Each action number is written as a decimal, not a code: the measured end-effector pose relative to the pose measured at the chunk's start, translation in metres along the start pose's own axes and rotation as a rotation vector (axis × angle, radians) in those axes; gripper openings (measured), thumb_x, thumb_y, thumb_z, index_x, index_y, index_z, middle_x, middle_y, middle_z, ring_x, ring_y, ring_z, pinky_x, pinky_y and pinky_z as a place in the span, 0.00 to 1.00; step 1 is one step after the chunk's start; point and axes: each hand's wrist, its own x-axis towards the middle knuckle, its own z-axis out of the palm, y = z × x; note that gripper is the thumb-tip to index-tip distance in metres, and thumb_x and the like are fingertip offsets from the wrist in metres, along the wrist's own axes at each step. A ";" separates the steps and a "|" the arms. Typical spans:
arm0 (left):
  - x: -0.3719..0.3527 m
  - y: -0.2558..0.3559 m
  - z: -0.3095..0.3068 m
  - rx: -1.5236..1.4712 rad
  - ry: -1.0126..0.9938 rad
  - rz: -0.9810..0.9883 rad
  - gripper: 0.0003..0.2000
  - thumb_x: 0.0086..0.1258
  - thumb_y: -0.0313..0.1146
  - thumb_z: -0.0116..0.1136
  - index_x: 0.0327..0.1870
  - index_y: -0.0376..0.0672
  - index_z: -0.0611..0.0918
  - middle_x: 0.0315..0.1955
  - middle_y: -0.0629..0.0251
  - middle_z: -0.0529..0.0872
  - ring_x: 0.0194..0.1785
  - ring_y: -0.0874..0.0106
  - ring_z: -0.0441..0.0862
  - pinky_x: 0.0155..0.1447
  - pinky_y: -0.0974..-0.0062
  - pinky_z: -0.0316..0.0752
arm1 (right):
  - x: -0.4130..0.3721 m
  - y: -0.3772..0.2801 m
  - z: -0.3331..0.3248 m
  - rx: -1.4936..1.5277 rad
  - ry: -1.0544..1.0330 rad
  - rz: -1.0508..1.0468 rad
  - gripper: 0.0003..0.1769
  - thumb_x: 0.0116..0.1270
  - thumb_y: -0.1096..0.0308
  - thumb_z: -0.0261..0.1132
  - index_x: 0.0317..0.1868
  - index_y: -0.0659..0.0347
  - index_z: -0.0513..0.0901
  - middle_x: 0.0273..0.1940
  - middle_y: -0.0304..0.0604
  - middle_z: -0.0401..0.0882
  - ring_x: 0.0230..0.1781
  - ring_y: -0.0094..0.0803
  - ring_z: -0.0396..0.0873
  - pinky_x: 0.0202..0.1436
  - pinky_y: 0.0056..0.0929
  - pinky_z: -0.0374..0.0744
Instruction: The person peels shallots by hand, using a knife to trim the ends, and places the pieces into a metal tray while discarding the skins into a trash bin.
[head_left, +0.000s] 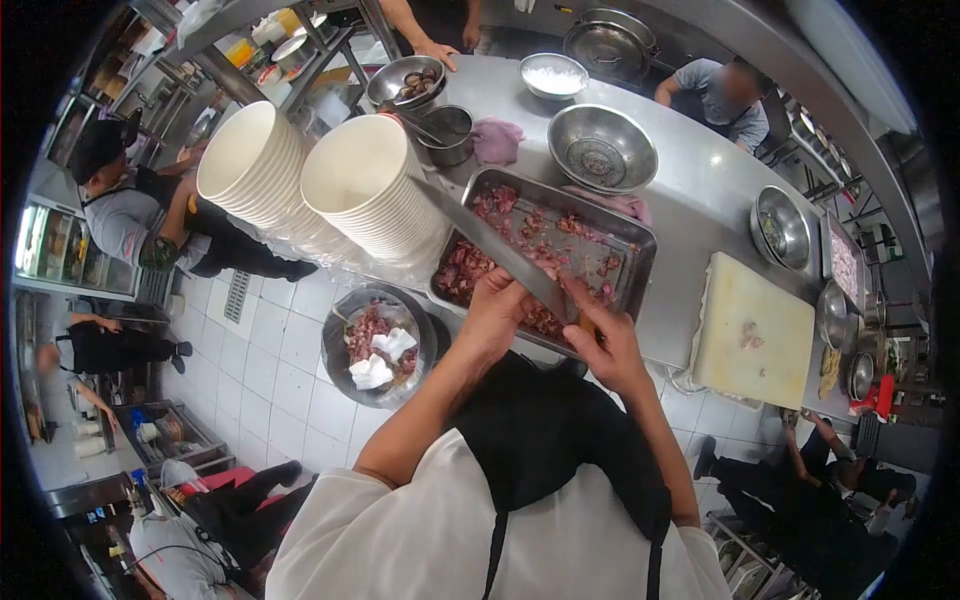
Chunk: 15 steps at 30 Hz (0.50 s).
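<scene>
Over the near edge of a metal tray [648, 262] of reddish meat pieces [470, 268], both hands are at a long knife [490, 243]. My right hand [606, 340] is closed round its orange-brown handle [590, 328]. The blade slants up and left across the tray towards the stacked white tubs [365, 185]. My left hand [497, 308] is closed beside the lower part of the blade, its fingertips close to the metal. What those fingers hold, if anything, is too small to make out.
A cutting board [755, 320] lies to the right. Metal bowls [602, 148] stand farther back. A lined bin [375, 345] with scraps is at the lower left. Co-workers [150, 200] are at the left, back and lower right; one person's hand [436, 52] rests at the counter's back edge.
</scene>
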 end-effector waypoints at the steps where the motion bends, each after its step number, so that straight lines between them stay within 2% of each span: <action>1: -0.001 0.000 0.002 0.016 0.008 0.003 0.11 0.73 0.29 0.62 0.52 0.36 0.82 0.48 0.63 0.86 0.49 0.74 0.84 0.55 0.74 0.81 | 0.000 -0.001 0.000 -0.049 0.000 -0.047 0.31 0.68 0.61 0.67 0.70 0.60 0.73 0.62 0.57 0.78 0.64 0.51 0.76 0.68 0.39 0.70; 4: -0.002 0.001 0.003 0.041 0.013 0.000 0.12 0.72 0.29 0.63 0.53 0.35 0.81 0.49 0.62 0.86 0.50 0.73 0.84 0.54 0.74 0.81 | -0.001 -0.003 0.000 -0.036 -0.035 0.009 0.32 0.68 0.61 0.67 0.71 0.61 0.72 0.65 0.54 0.75 0.66 0.51 0.74 0.70 0.40 0.69; 13: -0.002 -0.007 0.000 0.061 0.034 0.044 0.12 0.72 0.27 0.62 0.54 0.36 0.82 0.47 0.64 0.86 0.48 0.73 0.85 0.52 0.73 0.81 | -0.002 -0.002 0.004 -0.058 0.011 0.005 0.32 0.68 0.60 0.67 0.71 0.59 0.72 0.63 0.55 0.77 0.63 0.52 0.77 0.68 0.39 0.71; 15: -0.001 -0.007 -0.001 0.105 0.029 0.058 0.11 0.71 0.26 0.62 0.53 0.35 0.82 0.46 0.64 0.87 0.47 0.73 0.85 0.51 0.73 0.82 | -0.002 -0.007 0.003 -0.034 -0.009 0.056 0.32 0.68 0.60 0.67 0.71 0.58 0.72 0.62 0.56 0.78 0.62 0.52 0.77 0.67 0.39 0.71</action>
